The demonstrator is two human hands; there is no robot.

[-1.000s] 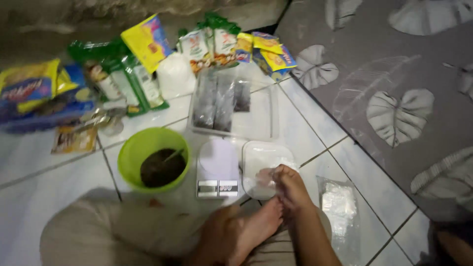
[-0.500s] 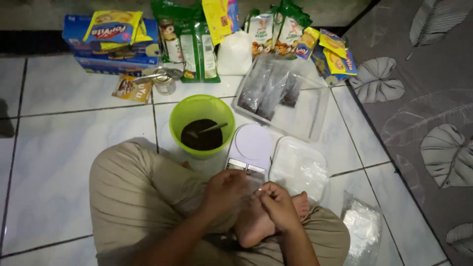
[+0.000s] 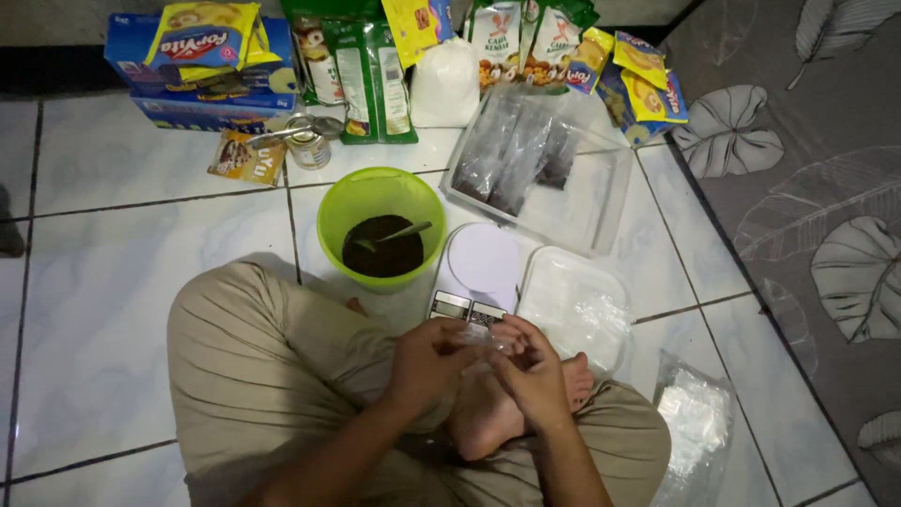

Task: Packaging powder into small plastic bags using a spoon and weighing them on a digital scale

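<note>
- Head view: a person sits cross-legged on the white tiled floor (image 3: 103, 282), bare foot (image 3: 497, 413) tucked in front, both hands meeting just above it.
- The left hand (image 3: 427, 361) and the right hand (image 3: 535, 376) hold a small clear plastic bag (image 3: 483, 340) between them; the fingers of each hand are curled and pinching the thin film, the two hands nearly touching. How firmly the thumbs press I cannot tell.
- The bag sits right over the near edge of a small digital scale (image 3: 477, 272) with a white round platform.
- Just left of the scale stands a green bowl (image 3: 380, 202) holding dark powder, a spoon (image 3: 399, 233) resting in it.
- To the right of the scale lies a clear lidded box (image 3: 577, 305) with plastic inside.
- Behind the scale is a clear tray (image 3: 582, 202) with filled dark packets (image 3: 516, 155) leaning in it.
- Near the right knee lies a stack of empty clear bags (image 3: 694, 422).
- Along the wall stand a blue carton (image 3: 169, 89), green packs (image 3: 361, 75), a white sack (image 3: 446, 84), yellow sachets (image 3: 648, 80) and an opened tin can (image 3: 308, 141).
- A grey leaf-patterned mat (image 3: 807, 188) covers the floor at the right.
</note>
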